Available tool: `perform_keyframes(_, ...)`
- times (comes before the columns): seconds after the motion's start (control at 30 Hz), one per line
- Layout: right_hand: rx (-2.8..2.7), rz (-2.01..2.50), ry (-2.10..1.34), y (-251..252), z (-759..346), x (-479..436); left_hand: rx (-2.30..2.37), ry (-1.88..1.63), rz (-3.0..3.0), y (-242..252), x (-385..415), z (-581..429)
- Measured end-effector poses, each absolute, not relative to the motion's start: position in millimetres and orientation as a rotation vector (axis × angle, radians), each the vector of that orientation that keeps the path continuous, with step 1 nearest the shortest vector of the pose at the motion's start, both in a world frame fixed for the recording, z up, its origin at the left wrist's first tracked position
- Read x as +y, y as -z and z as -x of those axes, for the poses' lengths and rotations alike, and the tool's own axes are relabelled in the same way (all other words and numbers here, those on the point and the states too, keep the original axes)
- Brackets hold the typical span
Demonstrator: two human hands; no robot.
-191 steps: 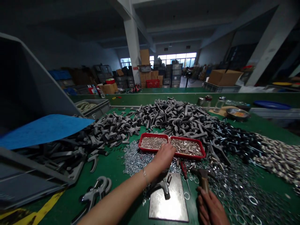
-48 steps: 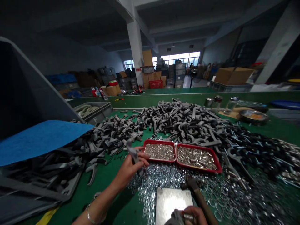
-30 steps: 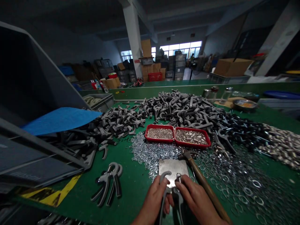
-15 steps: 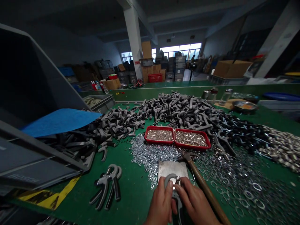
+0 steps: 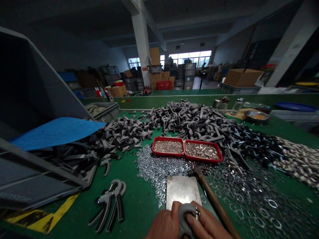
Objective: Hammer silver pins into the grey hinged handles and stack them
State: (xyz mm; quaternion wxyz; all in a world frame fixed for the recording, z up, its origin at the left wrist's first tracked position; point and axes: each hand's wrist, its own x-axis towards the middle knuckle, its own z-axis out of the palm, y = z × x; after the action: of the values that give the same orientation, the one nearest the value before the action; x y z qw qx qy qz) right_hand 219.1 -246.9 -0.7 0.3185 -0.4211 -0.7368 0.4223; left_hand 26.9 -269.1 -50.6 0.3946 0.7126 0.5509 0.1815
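Observation:
At the bottom of the head view, my left hand point(image 5: 163, 221) and my right hand point(image 5: 208, 221) are both closed on a grey hand grip strengthener point(image 5: 185, 212). Its curved top sticks up between them, and a bit of metal spring shows by the right fingers. The lower part is hidden by my hands and the frame edge. Just beyond my fingers lies a flat metal plate point(image 5: 183, 187). A hammer point(image 5: 211, 192) with a wooden handle rests along its right side. More strengtheners point(image 5: 111, 202) lie on the green table at the left.
Two red trays point(image 5: 168, 154) of small metal pins stand behind loose nuts point(image 5: 154, 171). Grey handles point(image 5: 184, 119) are heaped at the back. Rings point(image 5: 249, 202), black screw knobs point(image 5: 259, 141) and metal barrels point(image 5: 296, 156) spread rightward. A large grey crate point(image 5: 42, 182) tilts at left.
Both hands and the strengthener have come lower and closer to me, uncovering more of the metal plate. The strengthener is turned, with its handles less visible. The whole view has shifted slightly.

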Motion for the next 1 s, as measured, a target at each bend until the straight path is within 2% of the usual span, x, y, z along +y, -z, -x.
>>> perform_keyframes(0.23,-2.209,1.217,-0.986,44,-227,-222,1.455,-0.426,-2.061,58,-233,-32)
perform_keyframes(0.43,-2.376,1.364,-0.326,26,-254,-112,1.417,-0.182,-2.536,26,-173,-31)
perform_keyframes(0.57,-2.361,1.461,-0.142,16,-261,-48,1.408,-0.23,-2.643,0,-116,-49)
perform_keyframes(0.8,-2.41,1.507,-0.044,36,-237,-6,1.531,-0.281,-2.657,10,-11,-103)
perform_keyframes(1.0,-2.377,1.488,-0.112,53,-241,-2,1.634,-0.278,-2.6,37,-1,-107)
